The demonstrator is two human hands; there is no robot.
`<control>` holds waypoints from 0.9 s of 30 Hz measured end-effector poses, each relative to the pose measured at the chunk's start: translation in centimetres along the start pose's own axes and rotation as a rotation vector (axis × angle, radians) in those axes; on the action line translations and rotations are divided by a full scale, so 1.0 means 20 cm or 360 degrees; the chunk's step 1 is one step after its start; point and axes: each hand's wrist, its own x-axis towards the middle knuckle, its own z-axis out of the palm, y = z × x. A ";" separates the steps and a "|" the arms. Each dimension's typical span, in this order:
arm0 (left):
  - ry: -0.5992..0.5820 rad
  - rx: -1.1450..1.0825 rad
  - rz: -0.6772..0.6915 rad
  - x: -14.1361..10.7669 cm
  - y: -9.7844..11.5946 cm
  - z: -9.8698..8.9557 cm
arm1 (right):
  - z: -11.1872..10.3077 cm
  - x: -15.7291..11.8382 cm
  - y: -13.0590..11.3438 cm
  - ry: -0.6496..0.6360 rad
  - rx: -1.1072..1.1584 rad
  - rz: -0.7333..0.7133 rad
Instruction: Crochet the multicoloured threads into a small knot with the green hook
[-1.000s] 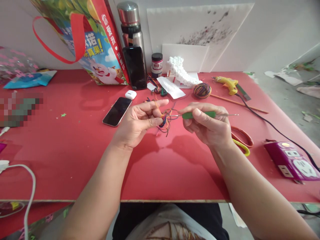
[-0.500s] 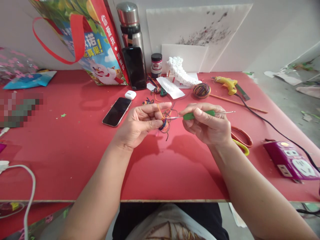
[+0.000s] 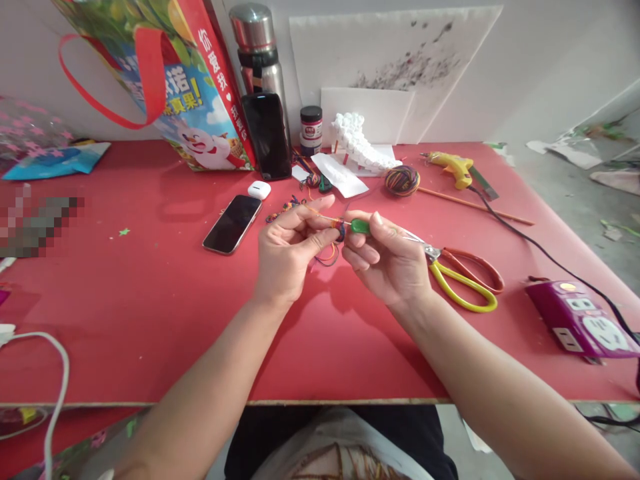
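My left hand (image 3: 295, 250) pinches a small crochet piece (image 3: 341, 231) of dark blue and multicoloured yarn between thumb and fingers. A strand of orange yarn (image 3: 320, 213) runs over its raised index finger, and loose yarn ends (image 3: 330, 257) dangle below. In my right hand (image 3: 387, 257) is a crochet hook (image 3: 360, 227), held by its green handle. The hook's metal tip meets the crochet piece, though the exact stitch is hidden by the fingers. Both hands hover above the red table (image 3: 320, 353), close together.
Scissors (image 3: 467, 283) with red and yellow handles lie right of my right hand. Beyond sit a yarn ball (image 3: 402, 181), a yellow glue gun (image 3: 453, 167), a phone (image 3: 233, 224) and a white earbud case (image 3: 259, 190). A purple power block (image 3: 583, 320) stands at the right edge.
Both hands have drawn closer together, and the hook has slid leftward into the crochet piece. My right hand has moved left, uncovering more of the scissors.
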 end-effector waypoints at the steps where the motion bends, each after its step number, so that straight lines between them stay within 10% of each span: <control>1: 0.0028 -0.0001 0.0004 0.00 -0.01 0.01 | 0.00 0.00 0.01 0.0023 0.0028 0.0009; 27: -0.0002 0.0052 -0.0099 0.01 0.04 -0.01 | -0.01 0.00 0.02 -0.0160 -0.0198 -0.0242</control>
